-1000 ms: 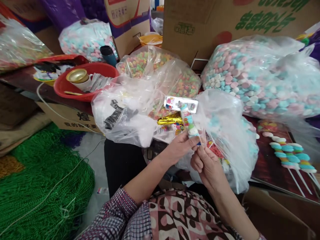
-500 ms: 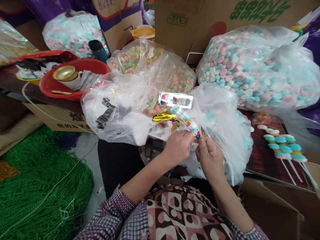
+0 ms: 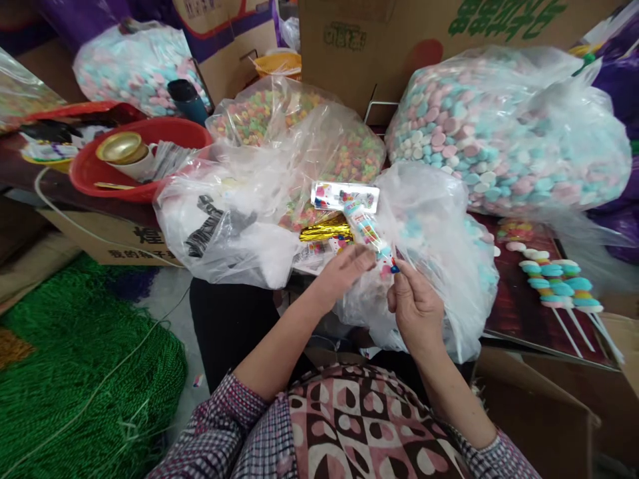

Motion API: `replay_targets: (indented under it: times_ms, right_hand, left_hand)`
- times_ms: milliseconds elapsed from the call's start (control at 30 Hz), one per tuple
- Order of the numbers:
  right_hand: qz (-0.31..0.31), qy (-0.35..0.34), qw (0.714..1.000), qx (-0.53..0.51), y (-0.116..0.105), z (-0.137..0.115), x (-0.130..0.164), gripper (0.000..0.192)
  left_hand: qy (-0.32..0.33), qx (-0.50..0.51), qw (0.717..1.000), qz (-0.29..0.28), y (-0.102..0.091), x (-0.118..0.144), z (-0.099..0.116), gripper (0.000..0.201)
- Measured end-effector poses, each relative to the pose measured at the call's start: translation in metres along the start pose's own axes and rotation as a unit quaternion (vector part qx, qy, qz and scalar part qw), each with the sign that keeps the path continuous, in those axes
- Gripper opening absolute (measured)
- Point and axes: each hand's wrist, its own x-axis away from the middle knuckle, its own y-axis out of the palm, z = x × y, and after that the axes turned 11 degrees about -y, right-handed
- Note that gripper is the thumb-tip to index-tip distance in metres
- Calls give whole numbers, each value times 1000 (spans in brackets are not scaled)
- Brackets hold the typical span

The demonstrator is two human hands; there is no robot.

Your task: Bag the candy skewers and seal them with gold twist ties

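In the head view, my right hand [image 3: 418, 303] pinches the lower corner of a small printed clear packet [image 3: 370, 229] with colourful candy inside. The packet slants up and left from my fingertips. Just left of it is my left hand [image 3: 348, 269], slightly blurred, its fingers stretched out and holding nothing that I can see. Beyond that hand lies a bundle of gold twist ties [image 3: 327, 231]. A stack of flat printed wrappers [image 3: 345, 196] rests behind the packet. Beside my right hand bulges an open clear bag of marshmallows [image 3: 439, 233].
Marshmallow skewers [image 3: 562, 286] lie on the dark table at right. A big marshmallow bag [image 3: 504, 140] and a bag of ring candies [image 3: 279, 110] stand behind. At left are a red basin [image 3: 192, 136], a dark bottle [image 3: 186, 100] and a green string heap [image 3: 100, 339].
My left hand has let go of the packet's end and moved left, its fingers spreading. My right hand still pinches the packet. The whole view has shifted slightly.
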Motion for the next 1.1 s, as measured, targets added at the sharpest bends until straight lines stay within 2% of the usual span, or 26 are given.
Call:
replay_targets:
  times_ms: [67,167,267,333,467,667,800,867,967,1000,1033,1100]
  right_hand:
    - [-8,-22,999,32,2,3,4,34]
    - [-19,-61,993,100,7,5,8,34]
    - [-14,-92,984,151,12,3,11,33]
    - [-12,-85,983,162,14,1,12,31]
    - [-25,-59,985,158,16,-1,13,29]
    - [-41,-36,991,120,21,-4,13,29]
    - [-31,-29,991,130,21,-4,11,31]
    - [-67,-29,991,115,13,-6,7,32]
    - [-160,-20,986,34,-11,-11,-7,34]
    - [-148,-5,989,10,-20,-13,-12,35]
    - [-108,18,994,-17,-28,-14,-18,35]
    - [-19,76,991,-106,-38,-15,-28,30]
  left_hand:
    - [-10,105,994,-6,2,-1,0,46]
    - [-41,211,976,-41,10,-1,-1,48]
    - [-49,277,958,-62,18,0,-2,43]
    - [-47,300,950,-65,21,1,-2,40]
    - [-50,294,952,-64,22,1,-2,39]
    - [-52,249,965,-65,22,1,-5,52]
    - [-50,195,978,-60,24,-2,-11,47]
    - [-46,184,980,-59,22,-3,-13,45]
    - [-20,192,980,-56,15,-3,-12,42]
    - [-11,192,980,-60,13,-2,-10,42]
    - [-8,187,979,-75,11,0,-8,42]
    - [-39,177,972,-151,12,6,-4,43]
